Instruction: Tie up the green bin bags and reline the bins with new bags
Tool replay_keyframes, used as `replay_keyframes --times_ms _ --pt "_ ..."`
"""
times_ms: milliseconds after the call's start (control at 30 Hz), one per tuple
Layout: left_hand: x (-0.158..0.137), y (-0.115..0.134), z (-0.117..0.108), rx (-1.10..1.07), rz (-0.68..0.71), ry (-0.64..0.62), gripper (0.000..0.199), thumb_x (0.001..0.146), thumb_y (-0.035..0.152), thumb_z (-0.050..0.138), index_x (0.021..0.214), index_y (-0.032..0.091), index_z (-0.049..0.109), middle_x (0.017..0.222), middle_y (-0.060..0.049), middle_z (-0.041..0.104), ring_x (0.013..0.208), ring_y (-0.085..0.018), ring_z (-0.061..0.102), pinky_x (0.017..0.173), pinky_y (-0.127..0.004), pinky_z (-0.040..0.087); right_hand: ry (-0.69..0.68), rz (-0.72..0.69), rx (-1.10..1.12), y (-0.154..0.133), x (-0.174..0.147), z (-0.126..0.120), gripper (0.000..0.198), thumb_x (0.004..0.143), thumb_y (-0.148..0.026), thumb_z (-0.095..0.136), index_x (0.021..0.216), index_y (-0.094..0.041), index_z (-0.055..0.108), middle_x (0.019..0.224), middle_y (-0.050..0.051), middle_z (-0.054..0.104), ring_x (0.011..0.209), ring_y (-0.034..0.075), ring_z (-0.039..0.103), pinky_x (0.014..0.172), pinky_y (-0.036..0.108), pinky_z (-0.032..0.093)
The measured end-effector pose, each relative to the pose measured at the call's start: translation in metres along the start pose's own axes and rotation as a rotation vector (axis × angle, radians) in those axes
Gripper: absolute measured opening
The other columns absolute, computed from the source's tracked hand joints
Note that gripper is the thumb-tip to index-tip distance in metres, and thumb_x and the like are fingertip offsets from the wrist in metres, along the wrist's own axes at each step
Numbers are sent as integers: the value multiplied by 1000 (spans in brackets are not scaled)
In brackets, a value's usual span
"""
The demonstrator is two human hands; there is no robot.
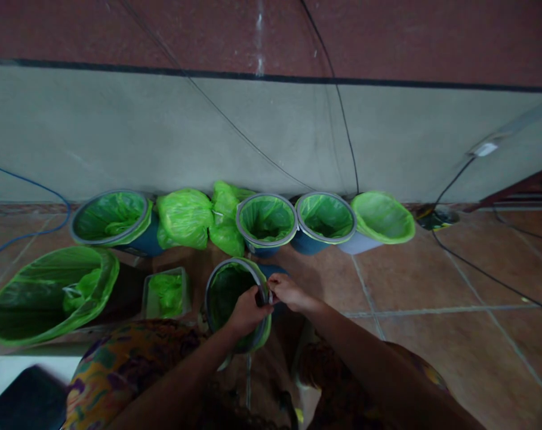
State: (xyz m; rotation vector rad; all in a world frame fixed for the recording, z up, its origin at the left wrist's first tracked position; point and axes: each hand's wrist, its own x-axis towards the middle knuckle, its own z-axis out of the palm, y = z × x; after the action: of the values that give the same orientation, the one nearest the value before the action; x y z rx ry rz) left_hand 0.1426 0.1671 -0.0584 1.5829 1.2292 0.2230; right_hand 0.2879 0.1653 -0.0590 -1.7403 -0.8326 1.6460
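A trash bin [255, 270] with a grey rim stands tilted between my knees, lined with a green bag [262, 341] folded over its edge. My left hand [246, 313] grips the right side of that rim, fingers inside and thumb across the edge. Just outside the same spot, my right hand [289, 291] is closed in a pinch against the rim. What its fingertips hold is too small and blurred to make out. Part of the bin is hidden behind my left forearm.
Along the wall stand more lined bins [326, 239], [382, 218] and filled green bags [185, 218]. At left are a large lined bin [112, 269] and a small box [185, 292] holding green plastic. A black cable [477, 272] crosses the tiles at right; a dark flat object [27, 400] lies lower left.
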Motion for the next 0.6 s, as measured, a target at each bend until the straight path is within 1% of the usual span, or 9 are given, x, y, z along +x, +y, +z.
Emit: replay_keyframes --times_ms 100,233,300,367,433,500,600 --pt "1 5 -1 14 -17 -3 26 67 19 71 91 16 63 86 -2 71 79 -17 65 70 -25 47 -14 -12 6 2 1 2 16 81 -19 50 65 -18 53 54 -3 53 51 11 52 50 23 45" --pt "1 13 -4 74 -57 43 25 69 28 72 91 17 65 87 -5 72 81 -20 67 68 -25 47 14 -106 -49 5 1 4 25 85 -34 50 67 -18 55 61 -2 53 56 11 51 50 21 40" --pt "1 14 -4 118 -59 50 26 70 30 72 91 17 66 88 -5 72 83 -21 67 69 -25 47 13 -147 -96 5 0 4 27 84 -41 54 71 -17 56 64 -2 53 59 11 52 51 20 39" --pt "0 12 -2 144 -39 42 26 71 28 70 94 17 65 90 -5 71 85 -21 67 71 -26 47 11 -166 -154 4 -1 2 27 80 -45 60 80 -18 58 66 -2 55 59 11 53 51 21 40" --pt "-3 10 3 173 -19 18 27 71 26 68 96 17 64 91 -5 71 85 -20 66 73 -27 46 37 -198 -230 1 -2 -2 31 76 -45 66 90 -18 59 72 -1 60 63 13 56 55 23 42" --pt "-9 8 12 226 -6 -33 28 69 25 69 96 18 64 90 -4 71 83 -20 65 72 -27 45 92 -227 -337 -3 -2 -8 38 73 -44 70 98 -19 60 78 1 64 70 15 60 62 25 44" --pt "-22 6 28 358 4 -125 32 67 26 69 97 19 63 89 -6 71 82 -22 66 71 -28 45 170 -213 -523 -7 1 -18 43 68 -42 74 103 -20 62 87 4 68 82 20 63 72 28 45"
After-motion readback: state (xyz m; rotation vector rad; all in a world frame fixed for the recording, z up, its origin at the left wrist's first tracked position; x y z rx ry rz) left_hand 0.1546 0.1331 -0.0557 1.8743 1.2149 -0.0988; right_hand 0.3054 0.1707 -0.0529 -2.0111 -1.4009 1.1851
